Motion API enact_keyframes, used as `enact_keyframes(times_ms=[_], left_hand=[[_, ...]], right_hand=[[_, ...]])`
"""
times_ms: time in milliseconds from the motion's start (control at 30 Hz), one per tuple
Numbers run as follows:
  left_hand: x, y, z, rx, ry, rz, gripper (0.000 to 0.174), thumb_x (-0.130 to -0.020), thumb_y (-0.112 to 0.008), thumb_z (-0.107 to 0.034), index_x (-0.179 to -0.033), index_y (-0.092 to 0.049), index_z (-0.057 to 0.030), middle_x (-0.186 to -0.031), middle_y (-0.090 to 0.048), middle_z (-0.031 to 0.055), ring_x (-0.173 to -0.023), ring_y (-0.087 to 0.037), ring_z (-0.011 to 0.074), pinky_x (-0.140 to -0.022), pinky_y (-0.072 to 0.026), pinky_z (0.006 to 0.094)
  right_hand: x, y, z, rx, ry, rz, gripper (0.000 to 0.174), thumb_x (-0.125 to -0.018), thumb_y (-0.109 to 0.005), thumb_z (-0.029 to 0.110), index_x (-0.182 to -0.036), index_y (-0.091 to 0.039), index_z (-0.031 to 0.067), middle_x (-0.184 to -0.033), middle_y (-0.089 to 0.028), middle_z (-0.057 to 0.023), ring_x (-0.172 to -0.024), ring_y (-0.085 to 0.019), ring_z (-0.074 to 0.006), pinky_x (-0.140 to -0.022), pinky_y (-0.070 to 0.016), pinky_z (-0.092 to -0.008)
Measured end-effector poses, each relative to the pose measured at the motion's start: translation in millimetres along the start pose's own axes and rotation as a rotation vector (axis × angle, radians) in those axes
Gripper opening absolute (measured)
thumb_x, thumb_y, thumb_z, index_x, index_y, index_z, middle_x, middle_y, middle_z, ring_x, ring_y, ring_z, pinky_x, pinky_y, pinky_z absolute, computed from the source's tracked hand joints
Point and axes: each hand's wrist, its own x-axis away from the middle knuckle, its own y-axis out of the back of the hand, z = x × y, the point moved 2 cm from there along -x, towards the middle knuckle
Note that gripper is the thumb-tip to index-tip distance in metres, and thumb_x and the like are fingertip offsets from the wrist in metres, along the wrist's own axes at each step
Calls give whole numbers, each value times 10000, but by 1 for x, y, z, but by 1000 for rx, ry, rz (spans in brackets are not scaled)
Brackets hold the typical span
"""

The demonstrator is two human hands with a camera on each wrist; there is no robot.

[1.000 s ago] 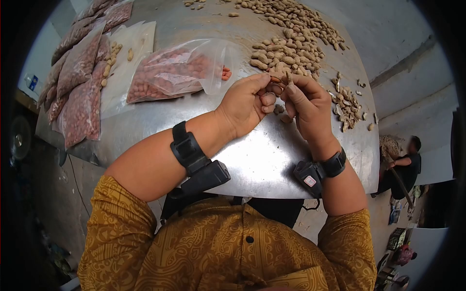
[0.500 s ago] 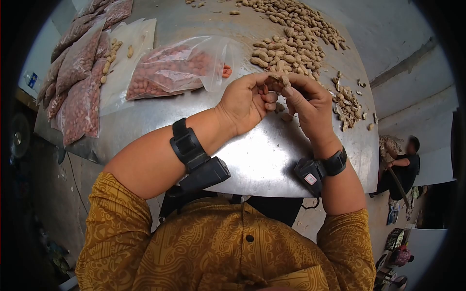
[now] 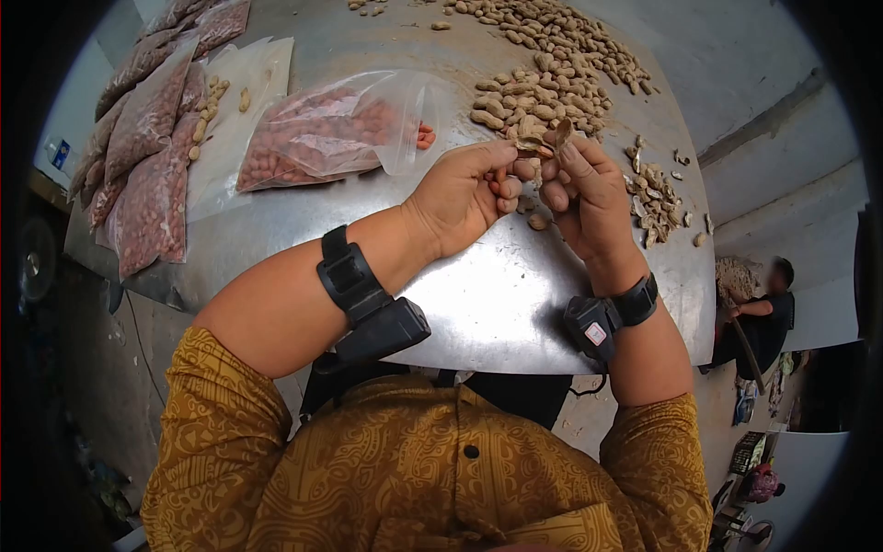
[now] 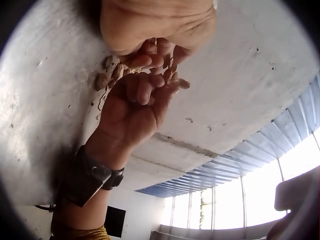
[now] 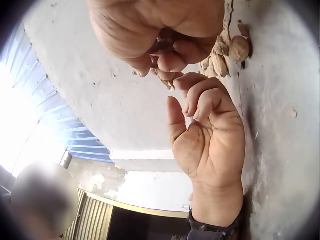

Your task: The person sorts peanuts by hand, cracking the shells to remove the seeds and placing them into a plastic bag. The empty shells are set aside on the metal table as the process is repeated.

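Note:
Above the near part of the table, my left hand (image 3: 451, 202) pinches an opened peanut shell (image 3: 531, 144) between thumb and forefinger. Reddish peanut kernels (image 3: 498, 178) show at its curled lower fingers. Close beside it, my right hand (image 3: 596, 202) grips another piece of peanut shell (image 3: 564, 131) between thumb and forefinger. In the left wrist view the fingertips of both hands meet around the shell pieces, with a pale piece of shell (image 4: 184, 83) sticking out past the right hand's (image 4: 132, 112) fingers. Seen from the right wrist, my left hand (image 5: 212, 135) has its palm toward the camera.
Unshelled peanuts (image 3: 543, 97) lie heaped beyond my hands on the metal table (image 3: 478, 304). Empty shells (image 3: 655, 207) are piled at the right. A clear bag of red kernels (image 3: 313, 143) lies left of centre, with more filled bags (image 3: 152, 198) stacked farther left. Another person (image 3: 768, 313) sits beyond the table.
Half a second ago the fingers met around one peanut pod; now it is parted into two shell pieces, one in each hand. The right hand's fingers have moved slightly away to the right.

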Motion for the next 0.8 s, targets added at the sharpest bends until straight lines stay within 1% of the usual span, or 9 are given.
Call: enact_keyframes(times_ms=[133, 233, 333, 433, 533, 733, 800], left_hand=[[2, -3, -1, -69, -24, -12, 63, -877, -520, -113, -863, -541, -55, -830, -591, 56, -619, -469, 80, -563, -386, 213], [4, -10, -1, -138, -34, -37, 110, -886, -541, -155, -847, -549, -52, -802, -580, 45, -600, -458, 66, -534, -375, 196], [6, -7, 0, -200, -4, -129, 195, -884, -566, -236, -830, -560, -49, -753, -544, 18, -565, -433, 48, -493, -343, 174], [5, -3, -1, -265, 15, -153, 223, -873, -584, -261, -841, -573, -41, -721, -503, -5, -541, -407, 31, -463, -309, 158], [6, -4, -1, -250, -22, -139, 175, -848, -621, -190, -856, -571, -23, -729, -519, 21, -545, -416, 55, -464, -317, 178], [5, -4, -2, -155, -6, -98, 132, -844, -616, -132, -874, -580, -8, -735, -535, 24, -546, -414, 46, -468, -314, 168], [7, -7, -4, -167, 4, -88, 92, -857, -588, -109, -858, -571, -19, -750, -529, 22, -544, -408, 34, -467, -318, 157]], right_hand=[[1, -1, 0, -11, -14, 18, 193, -869, -579, 148, -991, -574, -1, -732, -579, -52, -511, -455, -74, -462, -361, -176], [0, 0, -1, 37, -8, 36, 205, -865, -584, 151, -1008, -573, 5, -735, -577, -42, -508, -459, -69, -458, -366, -175], [6, -5, 1, 172, 26, 18, 219, -857, -598, 160, -1022, -584, 17, -737, -575, -30, -514, -467, -61, -457, -375, -176], [7, -8, 0, 329, 94, 30, 227, -848, -611, 170, -1024, -597, 28, -744, -575, -22, -527, -477, -54, -454, -383, -180], [7, -8, 0, 366, 129, 29, 221, -844, -617, 176, -1006, -606, 27, -748, -578, -19, -534, -482, -53, -451, -384, -183], [7, -7, -1, 355, 148, 31, 233, -855, -601, 170, -1037, -587, 26, -753, -583, -23, -534, -489, -55, -448, -387, -184], [7, -6, 0, 335, 135, 21, 221, -864, -586, 169, -1030, -579, 24, -754, -585, -31, -535, -486, -58, -455, -386, -183]])
